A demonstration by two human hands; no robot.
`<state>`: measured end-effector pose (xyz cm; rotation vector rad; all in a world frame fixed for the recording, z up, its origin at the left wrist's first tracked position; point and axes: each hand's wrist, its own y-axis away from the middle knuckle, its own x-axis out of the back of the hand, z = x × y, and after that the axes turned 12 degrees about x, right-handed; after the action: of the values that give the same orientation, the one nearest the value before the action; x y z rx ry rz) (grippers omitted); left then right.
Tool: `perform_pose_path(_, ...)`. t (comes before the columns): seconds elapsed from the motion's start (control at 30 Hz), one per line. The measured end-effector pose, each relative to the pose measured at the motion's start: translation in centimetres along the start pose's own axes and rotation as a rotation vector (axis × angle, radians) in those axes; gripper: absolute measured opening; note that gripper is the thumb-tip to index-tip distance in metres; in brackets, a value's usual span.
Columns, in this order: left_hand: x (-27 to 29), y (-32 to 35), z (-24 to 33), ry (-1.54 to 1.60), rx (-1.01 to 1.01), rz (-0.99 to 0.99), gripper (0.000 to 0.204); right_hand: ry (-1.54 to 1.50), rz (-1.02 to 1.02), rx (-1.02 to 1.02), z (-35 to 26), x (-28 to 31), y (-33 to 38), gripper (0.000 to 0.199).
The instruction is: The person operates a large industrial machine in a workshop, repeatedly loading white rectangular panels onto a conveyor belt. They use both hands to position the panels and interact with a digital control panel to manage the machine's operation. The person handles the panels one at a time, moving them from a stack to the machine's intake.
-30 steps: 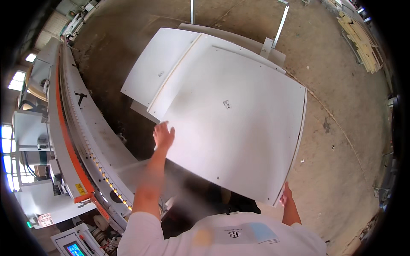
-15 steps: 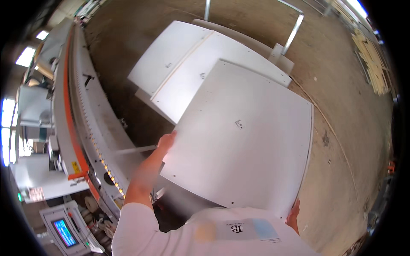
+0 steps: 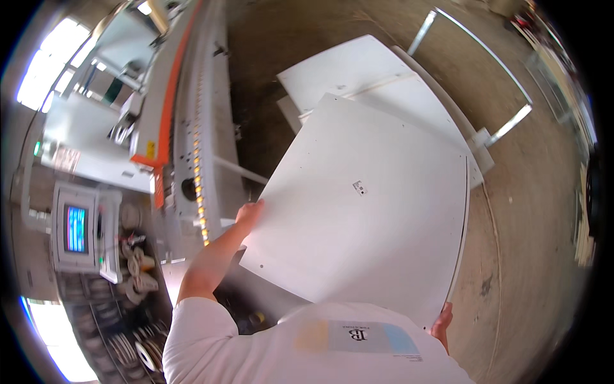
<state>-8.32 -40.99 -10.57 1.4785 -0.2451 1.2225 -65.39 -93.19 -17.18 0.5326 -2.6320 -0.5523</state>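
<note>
A large white panel with small drilled holes and a little label spans the space in front of my body. My left hand grips its left edge, the fingers hidden beneath. At the near right corner, my right hand is closed on the opposite edge, partly covered by the panel. Beyond it, partly overlapped in view, lie other white panels in a stack.
To the left runs a long machine with an orange rail and a row of yellow rollers. A control screen stands near rolls of edging tape. A metal frame rises behind the stack on the concrete floor.
My view has swung left, so the machine and the stacked panels appear farther right. The panel stays in both my hands, at nearly the same place before my body.
</note>
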Motion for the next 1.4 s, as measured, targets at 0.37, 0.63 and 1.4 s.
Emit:
perform_pose_path(0.37, 5.6, 8.0, -26.2, 0.481, 0.317, 0.25, 0.066, 0.191, -0.396, 0.329, -4.1, -12.4, -5.9, 0.046)
perform_pose_path(0.63, 2.3, 12.4, -42.1, 0.822, 0.44, 0.296, 0.07, 0.331, -0.536, 0.646, -5.1, -18.2, -2.6, 0.042)
perform_pose_path(1.4, 2.6, 12.7, -45.3, -0.111, -0.222, 0.605, 0.066, 0.669, -0.669, 0.371, -3.5, -23.6, 14.1, 0.06)
